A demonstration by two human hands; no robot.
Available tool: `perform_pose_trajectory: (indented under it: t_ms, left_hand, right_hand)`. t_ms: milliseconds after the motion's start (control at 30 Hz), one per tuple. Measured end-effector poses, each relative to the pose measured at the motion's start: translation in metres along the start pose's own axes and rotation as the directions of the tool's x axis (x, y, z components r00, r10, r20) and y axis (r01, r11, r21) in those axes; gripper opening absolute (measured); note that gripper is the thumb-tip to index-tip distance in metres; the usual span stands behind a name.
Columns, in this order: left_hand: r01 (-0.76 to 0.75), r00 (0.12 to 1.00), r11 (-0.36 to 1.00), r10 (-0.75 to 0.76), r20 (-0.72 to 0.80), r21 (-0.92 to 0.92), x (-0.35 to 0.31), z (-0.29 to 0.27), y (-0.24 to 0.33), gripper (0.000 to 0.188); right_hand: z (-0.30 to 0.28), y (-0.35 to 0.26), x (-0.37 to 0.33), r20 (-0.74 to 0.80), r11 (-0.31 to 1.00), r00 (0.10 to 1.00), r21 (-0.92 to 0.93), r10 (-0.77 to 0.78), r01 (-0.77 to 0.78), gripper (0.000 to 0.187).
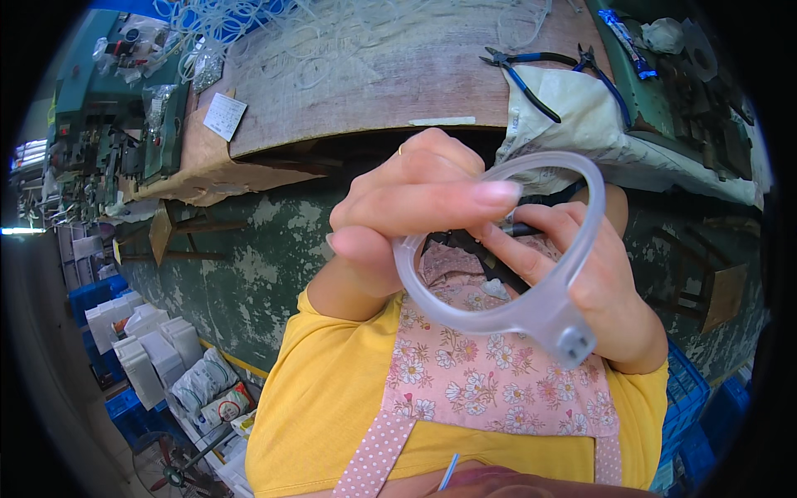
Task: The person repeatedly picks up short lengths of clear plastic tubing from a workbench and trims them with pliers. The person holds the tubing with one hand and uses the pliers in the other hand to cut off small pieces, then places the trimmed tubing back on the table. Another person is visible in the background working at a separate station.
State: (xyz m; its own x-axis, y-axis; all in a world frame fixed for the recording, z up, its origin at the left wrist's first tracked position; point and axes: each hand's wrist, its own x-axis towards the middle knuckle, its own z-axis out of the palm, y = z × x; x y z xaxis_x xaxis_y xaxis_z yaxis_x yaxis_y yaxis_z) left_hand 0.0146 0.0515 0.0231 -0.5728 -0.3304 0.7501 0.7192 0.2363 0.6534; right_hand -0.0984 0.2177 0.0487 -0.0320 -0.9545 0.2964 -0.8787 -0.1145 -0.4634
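Workbench [365, 104]: spread across the upper frame; cutters [540, 57] are laid on a white sack [574, 100], upper right, apparently for easy reach.
Blue crates [134, 419]: white boxes [139, 372] are piled beside them, lower left.
Left hand [407, 199]: translucent ring [540, 311] pinched by its left rim, centre frame, seemingly for steadiness.
Right hand [602, 266]: curled behind the ring; its grip cannot be told.
Clear bag [207, 70]: small parts seemingly held, upper left.

One held translucent ring [465, 320], two pliers [540, 57] on the bench [357, 104], one paper label [224, 116], one fan [172, 475]
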Motion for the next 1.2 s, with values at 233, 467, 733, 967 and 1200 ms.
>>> perform_pose_trajectory:
  t_ms: [233,467,733,967,1200]
  left_hand:
    - [-0.018,0.999,0.999,0.017,0.035,0.029,0.002,0.001,-0.003,0.076]
    - [-0.181,0.984,0.981,0.18,0.016,0.072,0.005,0.003,-0.004,0.071]
    - [-0.133,0.989,0.991,0.131,0.07,0.031,0.006,0.001,-0.003,0.072]
    - [-0.141,0.985,0.988,0.133,0.107,0.07,0.005,-0.001,-0.005,0.072]
    - [-0.147,0.989,0.988,0.145,0.041,0.038,0.003,0.006,-0.004,0.071]
  right_hand:
    - [0.001,0.001,-0.005,0.037,0.999,0.999,0.045,0.027,-0.029,0.062]
    - [0.011,0.001,-0.006,-0.085,1.0,0.996,-0.02,0.006,-0.008,0.061]
    - [0.001,0.001,-0.004,-0.067,0.999,0.998,-0.045,-0.013,0.01,0.06]
    - [-0.002,-0.003,-0.004,-0.029,0.999,1.0,-0.045,0.003,-0.005,0.061]
    - [-0.002,-0.004,-0.006,-0.002,1.0,1.0,-0.019,0.017,-0.017,0.059]
